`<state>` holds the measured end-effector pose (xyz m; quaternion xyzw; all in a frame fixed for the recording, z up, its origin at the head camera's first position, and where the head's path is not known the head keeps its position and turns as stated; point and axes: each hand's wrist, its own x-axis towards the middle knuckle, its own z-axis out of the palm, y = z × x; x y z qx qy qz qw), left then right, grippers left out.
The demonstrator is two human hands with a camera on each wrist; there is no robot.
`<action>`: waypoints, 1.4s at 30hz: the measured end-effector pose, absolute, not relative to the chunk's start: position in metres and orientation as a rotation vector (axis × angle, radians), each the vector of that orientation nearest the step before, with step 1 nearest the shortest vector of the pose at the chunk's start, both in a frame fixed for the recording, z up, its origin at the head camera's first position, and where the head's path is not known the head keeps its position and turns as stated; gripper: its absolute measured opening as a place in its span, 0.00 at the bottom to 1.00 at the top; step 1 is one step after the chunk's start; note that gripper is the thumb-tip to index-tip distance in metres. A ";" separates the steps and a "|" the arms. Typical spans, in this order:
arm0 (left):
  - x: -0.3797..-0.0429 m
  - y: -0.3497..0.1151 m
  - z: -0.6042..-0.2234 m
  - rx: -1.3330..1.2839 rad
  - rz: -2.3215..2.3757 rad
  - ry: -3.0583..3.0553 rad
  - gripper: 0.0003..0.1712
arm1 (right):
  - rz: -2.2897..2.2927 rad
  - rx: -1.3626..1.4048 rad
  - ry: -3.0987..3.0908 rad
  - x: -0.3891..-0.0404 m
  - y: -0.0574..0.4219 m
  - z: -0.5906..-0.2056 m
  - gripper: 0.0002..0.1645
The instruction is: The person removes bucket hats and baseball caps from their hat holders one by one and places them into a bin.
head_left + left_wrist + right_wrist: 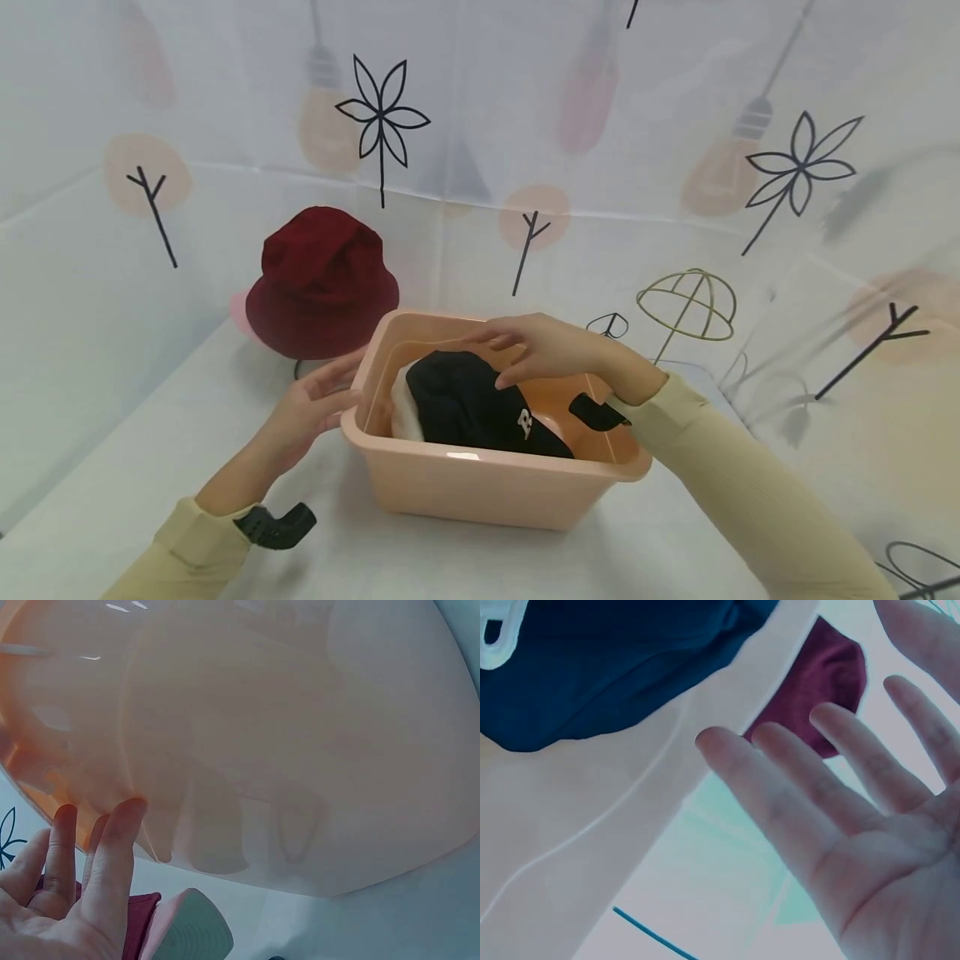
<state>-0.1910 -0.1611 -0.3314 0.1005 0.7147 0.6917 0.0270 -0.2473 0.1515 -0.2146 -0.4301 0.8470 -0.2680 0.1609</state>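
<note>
A peach plastic basin stands on the white table, with a black cap inside it that bears a white letter. Something whitish shows beside the cap, mostly hidden. At the basin's left end is my left hand, its extended fingers against the outer wall. Over the back part of the basin hovers my right hand, fingers spread and holding nothing. In the right wrist view that palm faces the camera, apart from the dark blue-looking cap.
Behind the basin's left corner a dark red bucket hat sits on a stand, with a pink edge showing behind it. A white cloth printed with flowers and bulbs hangs at the back. Each wrist carries a black strap mount.
</note>
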 end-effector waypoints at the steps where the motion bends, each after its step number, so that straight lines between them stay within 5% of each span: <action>1: -0.191 -0.161 -0.332 0.311 2.137 2.206 0.35 | -0.780 -1.225 2.426 -0.245 0.153 -0.213 0.36; 42: -0.190 -0.161 -0.330 0.270 2.108 2.227 0.36 | -1.196 -0.742 2.848 -0.179 0.242 -0.233 0.29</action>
